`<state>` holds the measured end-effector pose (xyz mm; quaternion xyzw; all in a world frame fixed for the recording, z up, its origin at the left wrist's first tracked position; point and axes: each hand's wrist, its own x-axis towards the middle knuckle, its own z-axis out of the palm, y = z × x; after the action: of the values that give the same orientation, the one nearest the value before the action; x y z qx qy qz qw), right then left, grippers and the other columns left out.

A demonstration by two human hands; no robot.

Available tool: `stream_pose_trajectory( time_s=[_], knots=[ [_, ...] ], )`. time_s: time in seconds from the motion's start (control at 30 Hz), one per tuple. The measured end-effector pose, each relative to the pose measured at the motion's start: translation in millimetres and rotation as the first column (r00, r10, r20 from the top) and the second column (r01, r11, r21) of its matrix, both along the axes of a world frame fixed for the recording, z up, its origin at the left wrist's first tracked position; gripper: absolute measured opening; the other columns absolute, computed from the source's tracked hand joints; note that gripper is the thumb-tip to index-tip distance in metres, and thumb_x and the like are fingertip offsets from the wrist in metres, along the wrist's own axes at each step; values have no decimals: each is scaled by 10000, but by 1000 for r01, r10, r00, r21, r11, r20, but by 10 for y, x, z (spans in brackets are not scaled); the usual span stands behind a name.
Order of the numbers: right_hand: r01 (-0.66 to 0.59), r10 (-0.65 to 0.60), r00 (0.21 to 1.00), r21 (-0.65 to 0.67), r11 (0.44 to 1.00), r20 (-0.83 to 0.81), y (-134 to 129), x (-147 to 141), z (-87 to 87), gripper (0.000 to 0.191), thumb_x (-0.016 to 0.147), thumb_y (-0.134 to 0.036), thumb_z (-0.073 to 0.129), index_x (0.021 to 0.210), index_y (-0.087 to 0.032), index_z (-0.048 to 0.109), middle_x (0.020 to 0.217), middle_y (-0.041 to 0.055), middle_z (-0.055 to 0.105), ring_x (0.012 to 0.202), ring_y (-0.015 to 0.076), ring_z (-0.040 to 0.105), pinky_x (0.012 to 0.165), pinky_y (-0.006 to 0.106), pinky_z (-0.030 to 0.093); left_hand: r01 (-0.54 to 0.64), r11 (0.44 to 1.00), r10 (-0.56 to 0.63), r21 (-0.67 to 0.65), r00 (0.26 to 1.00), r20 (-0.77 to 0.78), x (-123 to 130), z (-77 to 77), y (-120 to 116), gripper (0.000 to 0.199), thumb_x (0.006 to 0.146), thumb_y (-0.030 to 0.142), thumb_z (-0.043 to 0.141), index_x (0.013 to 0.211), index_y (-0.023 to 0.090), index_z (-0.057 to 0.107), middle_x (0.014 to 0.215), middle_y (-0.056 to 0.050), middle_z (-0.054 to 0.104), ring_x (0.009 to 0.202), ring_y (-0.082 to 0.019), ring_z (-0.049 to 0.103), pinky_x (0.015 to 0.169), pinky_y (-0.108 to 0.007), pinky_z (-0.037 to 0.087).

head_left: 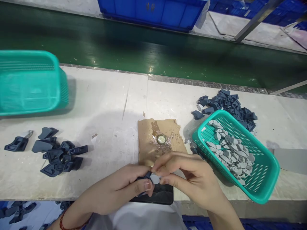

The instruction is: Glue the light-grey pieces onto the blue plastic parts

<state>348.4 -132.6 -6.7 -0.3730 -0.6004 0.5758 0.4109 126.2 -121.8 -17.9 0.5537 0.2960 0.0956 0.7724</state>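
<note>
My left hand (129, 187) is closed around a dark blue-grey plastic part (143, 178), mostly hidden by the fingers. Thumb and fingertips of my right hand (182, 175) pinch a small light-grey oval piece (155, 179), which is against the end of the dark part; whether it is seated in it I cannot tell. Beneath the hands lies a black flat object (163, 194) with a shiny surface. Just beyond them is a piece of brown cardboard (146, 140), wet-looking in places, with a small round container (161, 139) on it.
A green basket (266, 159) at the right holds many light-grey pieces (230, 153). Behind it is a heap of dark parts (230, 105). More dark parts (57, 155) lie at the left, below another green basket (31, 86). Past the table runs a green belt-like strip (120, 48); a blue crate (153, 12) stands beyond.
</note>
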Motion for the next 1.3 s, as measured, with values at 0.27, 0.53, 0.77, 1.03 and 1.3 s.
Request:
stream_pose_trajectory(
  time_s=[0.27,0.53,0.77,1.03,1.3],
  knots=[
    [42,-40,995,-17,999,87,-9,28,33,87,912,-160,723,844,-214,723,910,41,792,857,180,751,759,280,599,-30,951,86,-307,981,173,110,-83,12,507,969,625,515,792,153,576,678,12,481,595,-115,423,578,-251,334],
    [-272,210,850,61,960,483,128,130,319,110,982,-187,620,885,-205,671,821,3,702,747,149,647,654,253,479,119,803,19,-584,974,224,98,-99,94,478,921,574,626,719,146,557,588,40,447,417,-60,338,382,-221,203],
    [-194,193,907,-36,980,375,103,68,211,124,976,-192,635,874,-206,704,822,10,722,744,154,663,652,250,483,103,805,27,-584,977,210,109,-119,132,475,908,570,637,701,160,515,574,50,395,458,-62,234,402,-241,86],
    [-21,9,936,32,999,351,-21,0,82,142,963,-212,656,1059,-250,754,935,14,770,830,174,707,723,273,560,63,964,-85,-258,994,-74,-48,176,303,461,952,611,534,813,176,599,658,42,421,561,-111,335,529,-255,275],
    [-239,-14,832,382,893,554,-390,82,-118,134,969,-167,576,927,-217,693,844,39,780,781,219,650,755,383,557,122,543,723,831,436,-536,-381,532,998,542,1036,512,295,1379,156,514,1086,-79,609,1066,-333,603,897,-449,482]
  ],
)
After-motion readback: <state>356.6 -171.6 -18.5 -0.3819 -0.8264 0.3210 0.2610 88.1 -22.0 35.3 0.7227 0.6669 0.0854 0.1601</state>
